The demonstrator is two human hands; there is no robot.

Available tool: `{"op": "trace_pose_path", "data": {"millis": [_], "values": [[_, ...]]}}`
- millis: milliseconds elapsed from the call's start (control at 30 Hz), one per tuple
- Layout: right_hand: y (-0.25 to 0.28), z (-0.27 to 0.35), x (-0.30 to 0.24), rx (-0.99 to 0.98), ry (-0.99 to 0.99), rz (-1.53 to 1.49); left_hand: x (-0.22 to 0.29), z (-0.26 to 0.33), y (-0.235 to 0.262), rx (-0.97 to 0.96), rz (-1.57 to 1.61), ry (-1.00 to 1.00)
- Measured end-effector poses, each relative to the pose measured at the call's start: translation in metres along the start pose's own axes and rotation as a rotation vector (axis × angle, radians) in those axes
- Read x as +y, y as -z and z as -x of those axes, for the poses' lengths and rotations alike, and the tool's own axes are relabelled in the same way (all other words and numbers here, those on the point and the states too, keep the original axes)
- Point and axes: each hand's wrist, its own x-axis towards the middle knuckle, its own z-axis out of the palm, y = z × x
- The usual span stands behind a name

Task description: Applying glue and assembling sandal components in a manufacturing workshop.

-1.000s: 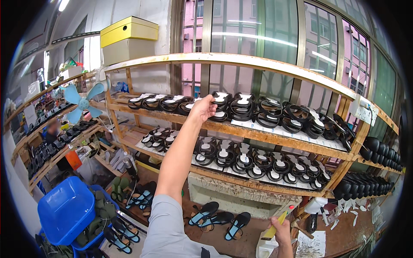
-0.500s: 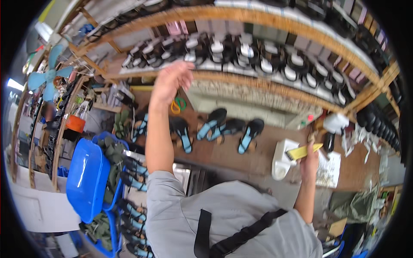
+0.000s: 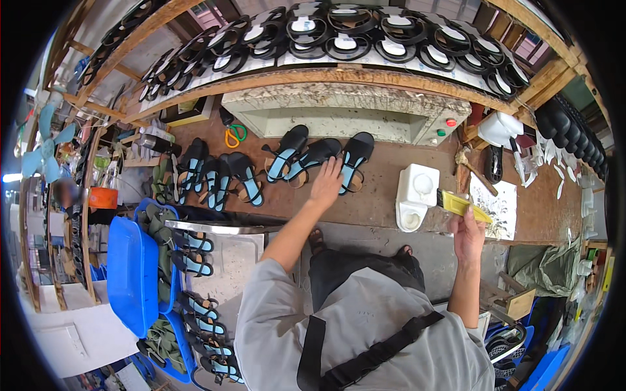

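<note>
My left hand [image 3: 327,184] reaches over the workbench, fingers stretched out. They overlap the edges of two black sandals with light blue insoles: the rightmost sandal [image 3: 357,155] and the sandal beside it [image 3: 317,158]. Whether the fingertips touch them I cannot tell. More such sandals [image 3: 244,177] stretch leftward along the bench. In my right hand [image 3: 467,236] is a yellow-handled brush [image 3: 468,207], its dark end pointing left toward a white two-cup container [image 3: 417,189]. My fingers are wrapped round the handle.
A pale metal box [image 3: 326,107] with red and green buttons stands at the bench's back, below a wooden shelf [image 3: 365,77] of sandals. Green-handled scissors [image 3: 236,135] lie left. Blue tubs [image 3: 134,274] and a rack of sandals [image 3: 215,274] are at my left. Stained paper [image 3: 495,208] lies right.
My left hand has come down from near the shelf to the sandals on the bench. My right hand still holds the brush beside the white container. The view has shifted.
</note>
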Motion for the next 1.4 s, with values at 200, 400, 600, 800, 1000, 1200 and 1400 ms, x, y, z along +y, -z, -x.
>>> {"op": "trace_pose_path", "data": {"millis": [200, 400, 600, 800, 1000, 1200, 1400], "values": [[0.057, 0.021, 0.038, 0.116, 0.154, 0.136, 0.012, -0.036, 0.03, 0.053, 0.382, -0.115], [0.016, 0.013, 0.108, 0.061, 0.629, 0.292, 0.083, 0.0, 0.08, 0.215, 0.913, 0.351], [-0.063, 0.041, 0.142, -0.361, 0.996, 0.657, 0.152, 0.089, 0.049, 0.179, 1.594, 0.562], [-0.057, 0.1, 0.191, -0.364, 0.522, 0.469, 0.197, 0.18, 0.035, -0.104, 2.454, 0.594], [-0.043, 0.122, 0.218, -0.313, 0.364, 0.419, 0.208, 0.223, 0.017, -0.57, 2.28, 0.416], [-0.035, 0.119, 0.215, -0.294, 0.473, 0.388, 0.246, 0.212, 0.032, -0.312, 2.418, 0.679], [-0.013, 0.088, 0.221, -0.241, 0.394, 0.322, 0.258, 0.195, 0.031, -0.09, 2.329, 0.929]]}}
